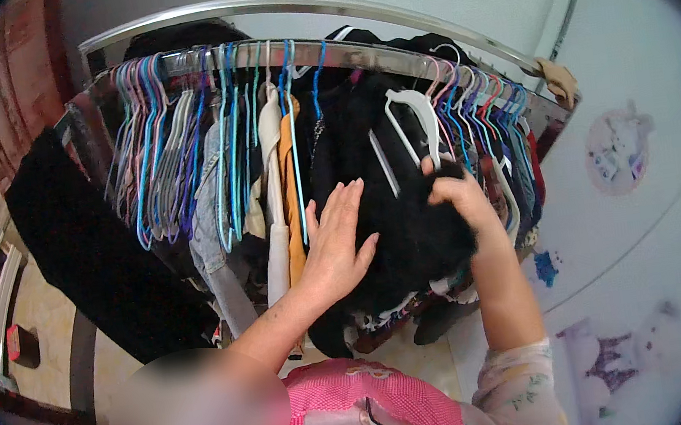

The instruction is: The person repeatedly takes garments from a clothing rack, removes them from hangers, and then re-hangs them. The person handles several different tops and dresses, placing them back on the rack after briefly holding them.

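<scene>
My right hand (459, 196) is closed round the lower part of a white hanger (426, 117), together with the black fluffy garment (411, 233) bunched at it. The hanger is tilted, and its other end is hidden in the black fabric. My left hand (335, 239) lies with fingers stretched out along the left side of the black garment, its palm turned toward the cloth. Just left of those fingers hang a mustard-yellow garment (293, 210) and a pale one (280, 249). A light blue hanger (298, 167) reaches down beside the left fingertips.
A metal rail (253, 51) carries several empty coloured hangers (171, 148) on the left and packed clothes on the right. Black trousers (93, 243) drape over the rail's left end. A pale door (640, 91) stands at the right. A red box (23, 346) sits at the far left.
</scene>
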